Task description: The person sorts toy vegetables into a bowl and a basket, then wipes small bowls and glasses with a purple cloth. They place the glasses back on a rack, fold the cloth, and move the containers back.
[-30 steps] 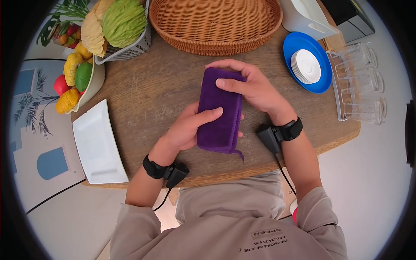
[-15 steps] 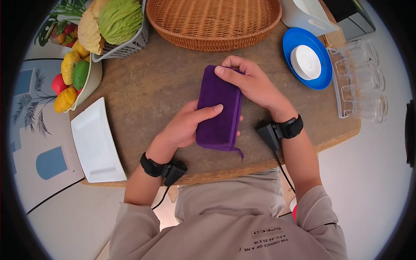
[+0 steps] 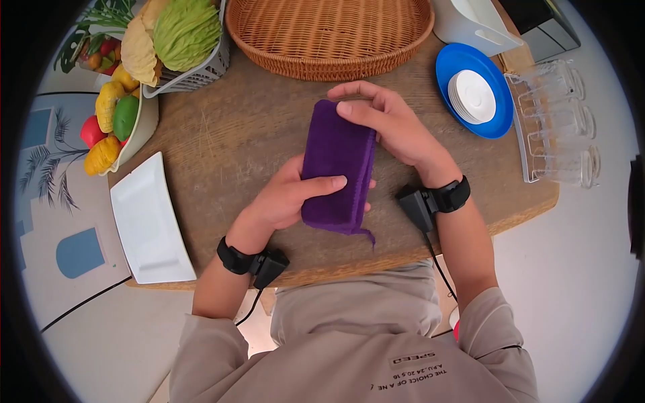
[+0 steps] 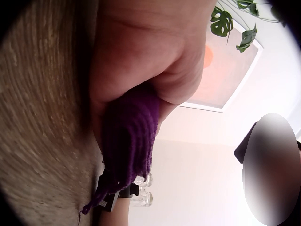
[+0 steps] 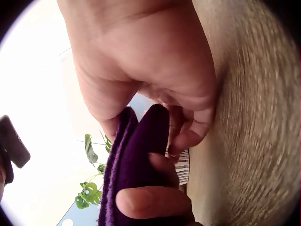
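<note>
A folded purple cloth [image 3: 336, 164] is held in both hands above the table's middle, a thin loop hanging from its lower corner. The left hand [image 3: 285, 193] grips its lower left side, thumb across the top face and fingers beneath. At the upper right edge the right hand [image 3: 403, 131] holds it, thumb on top; its index finger stands off the cloth. Stacked layers of the cloth [image 4: 129, 136] show below the left hand [image 4: 146, 52] in the left wrist view. In the right wrist view, the cloth [image 5: 146, 136] parts into two folds under the right hand [image 5: 146, 52].
A wicker basket [image 3: 329, 64] stands at the back. Left are a crate [image 3: 201, 75] of vegetables, a bowl [image 3: 142, 134] of fruit and a white tray [image 3: 151, 218]. On the right are a blue plate [image 3: 498, 122] with white saucers, a white bin [image 3: 474, 33] and glasses [image 3: 564, 164] on a rack.
The cloth has shifted slightly left. The left thumb has slid a little lower on it, and the right index finger has straightened away from the cloth since half a second ago.
</note>
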`<act>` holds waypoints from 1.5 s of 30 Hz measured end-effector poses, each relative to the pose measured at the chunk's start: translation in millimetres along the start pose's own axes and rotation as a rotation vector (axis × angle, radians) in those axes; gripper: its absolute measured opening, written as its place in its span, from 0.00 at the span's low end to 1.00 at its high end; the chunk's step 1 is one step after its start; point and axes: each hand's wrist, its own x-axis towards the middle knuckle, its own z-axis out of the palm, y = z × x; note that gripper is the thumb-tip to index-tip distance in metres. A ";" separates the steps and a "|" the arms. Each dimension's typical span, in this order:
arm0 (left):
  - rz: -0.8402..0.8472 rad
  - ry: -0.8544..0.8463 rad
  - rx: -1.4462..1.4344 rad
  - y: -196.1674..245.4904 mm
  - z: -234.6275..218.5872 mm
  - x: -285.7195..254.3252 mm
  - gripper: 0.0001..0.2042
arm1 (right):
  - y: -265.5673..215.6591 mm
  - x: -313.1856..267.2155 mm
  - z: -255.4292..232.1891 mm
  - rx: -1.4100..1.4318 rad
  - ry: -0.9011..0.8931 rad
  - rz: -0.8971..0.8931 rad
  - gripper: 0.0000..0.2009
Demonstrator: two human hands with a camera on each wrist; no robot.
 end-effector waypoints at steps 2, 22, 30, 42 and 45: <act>0.025 -0.032 -0.071 -0.8 -1.3 -0.6 0.21 | -0.9 -1.0 2.3 0.110 -0.005 0.011 0.24; -0.029 0.025 -0.126 3.2 -5.6 -3.6 0.21 | 1.7 -2.6 20.1 0.186 -0.021 0.174 0.27; 0.000 -0.052 -0.211 -1.2 -11.9 -5.3 0.20 | 1.4 -4.0 15.4 0.213 -0.144 0.150 0.27; 0.151 -0.082 -0.273 -5.1 -7.1 -3.3 0.19 | 32.4 -28.6 -4.8 0.246 -0.077 0.102 0.34; 0.270 0.025 -0.169 -12.8 -0.9 -0.1 0.23 | 29.7 -15.7 7.9 0.325 -0.267 -0.015 0.36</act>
